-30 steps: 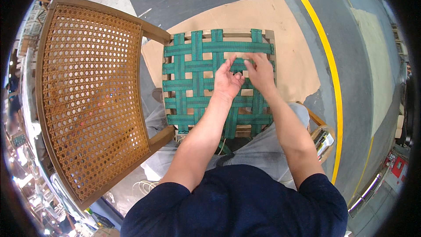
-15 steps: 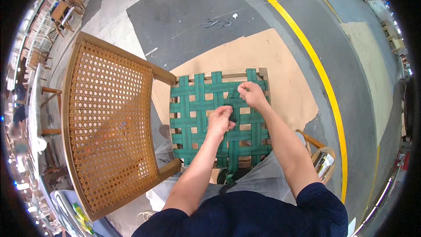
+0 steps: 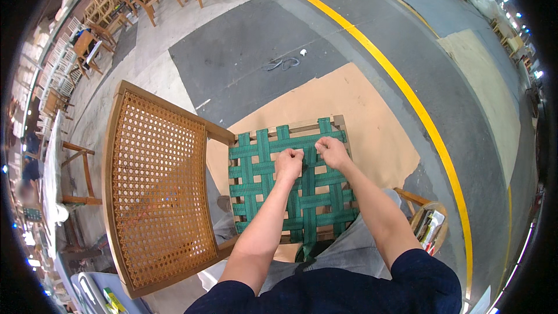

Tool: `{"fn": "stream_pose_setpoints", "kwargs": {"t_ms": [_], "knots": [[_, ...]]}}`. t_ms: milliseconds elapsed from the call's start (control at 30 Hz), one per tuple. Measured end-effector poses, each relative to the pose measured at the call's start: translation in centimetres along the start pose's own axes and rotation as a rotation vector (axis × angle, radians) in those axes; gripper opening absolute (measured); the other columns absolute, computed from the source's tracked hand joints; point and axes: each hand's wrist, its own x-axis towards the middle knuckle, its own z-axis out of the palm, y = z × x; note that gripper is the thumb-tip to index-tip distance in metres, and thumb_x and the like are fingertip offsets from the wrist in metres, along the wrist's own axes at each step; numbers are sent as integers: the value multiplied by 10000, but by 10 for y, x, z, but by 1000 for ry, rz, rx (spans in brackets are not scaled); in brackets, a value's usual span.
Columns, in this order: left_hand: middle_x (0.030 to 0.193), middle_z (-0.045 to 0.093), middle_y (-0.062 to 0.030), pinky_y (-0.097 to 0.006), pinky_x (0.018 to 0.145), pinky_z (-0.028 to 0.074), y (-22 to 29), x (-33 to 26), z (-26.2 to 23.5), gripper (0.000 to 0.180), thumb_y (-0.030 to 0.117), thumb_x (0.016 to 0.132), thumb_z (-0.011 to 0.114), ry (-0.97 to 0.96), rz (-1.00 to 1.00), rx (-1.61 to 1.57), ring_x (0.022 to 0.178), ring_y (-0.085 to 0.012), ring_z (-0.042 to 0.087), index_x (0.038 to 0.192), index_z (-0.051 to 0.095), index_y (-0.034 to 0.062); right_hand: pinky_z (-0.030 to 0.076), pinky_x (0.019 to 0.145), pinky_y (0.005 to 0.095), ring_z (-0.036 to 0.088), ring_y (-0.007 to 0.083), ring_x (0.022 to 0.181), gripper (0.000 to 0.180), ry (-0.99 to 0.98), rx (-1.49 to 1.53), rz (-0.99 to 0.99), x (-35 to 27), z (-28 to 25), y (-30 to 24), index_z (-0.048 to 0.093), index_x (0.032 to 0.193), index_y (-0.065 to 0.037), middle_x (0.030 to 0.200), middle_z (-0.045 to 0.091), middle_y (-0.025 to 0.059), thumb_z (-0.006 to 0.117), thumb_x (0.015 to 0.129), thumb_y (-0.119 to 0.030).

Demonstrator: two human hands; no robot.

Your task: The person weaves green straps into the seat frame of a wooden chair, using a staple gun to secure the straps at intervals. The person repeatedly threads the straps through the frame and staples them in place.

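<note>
Green ribbed webbing is basket-woven across a squarish wooden chair-seat frame, beside a curved, perforated cane backrest; the left hand and right hand curl over that webbing; whether either grip pinches it, I cannot tell; tan cardboard lies on grey, yellow-lined floor.

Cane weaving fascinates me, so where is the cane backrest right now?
In the head view, the cane backrest stands at left, just beyond the left edge of the green webbed seat.
</note>
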Motion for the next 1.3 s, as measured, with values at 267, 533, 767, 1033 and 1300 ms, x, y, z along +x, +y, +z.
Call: {"fn": "stream_pose_setpoints", "kwargs": {"t_ms": [267, 533, 767, 1033, 1300], "knots": [[801, 653, -24, -313, 582, 527, 7, -9, 14, 226, 266, 1008, 716, -189, -124, -350, 656, -149, 641, 966, 674, 47, 540, 870, 485, 673, 386, 996, 147, 178, -217, -115, -16, -8, -21, 712, 1038, -43, 1028, 686, 157, 644, 1007, -170], [839, 666, -30, -420, 714, 564, 0, -7, -1, 176, 294, 1023, 664, -371, -442, -973, 677, -200, 636, 990, 630, 125, 561, 891, 418, 695, 335, 1015, 219, 90, 3, -305, -28, -16, -25, 718, 1171, -70, 1142, 702, 141, 679, 957, -59], [886, 685, -35, -353, 669, 550, 12, -21, -8, 98, 176, 1051, 609, -141, -153, -704, 721, -169, 652, 1086, 649, 94, 553, 848, 364, 683, 266, 935, 180, 45, 119, -245, -32, -6, -26, 692, 1118, -8, 1073, 705, 117, 718, 960, -88], [866, 638, 22, -274, 656, 527, 25, -24, -13, 144, 201, 1022, 701, -145, -52, -524, 710, -99, 618, 1008, 685, 58, 563, 818, 390, 710, 292, 925, 185, 145, 269, -180, -40, -4, -40, 687, 1148, -26, 1025, 703, 138, 708, 973, -83], [825, 681, -38, -305, 625, 531, 16, -28, -14, 196, 205, 1040, 642, -33, 78, -328, 680, -133, 647, 1010, 677, 15, 561, 780, 377, 693, 304, 882, 165, 180, -12, -325, -39, -8, -41, 737, 1105, -72, 985, 697, 115, 731, 940, -62]]}}
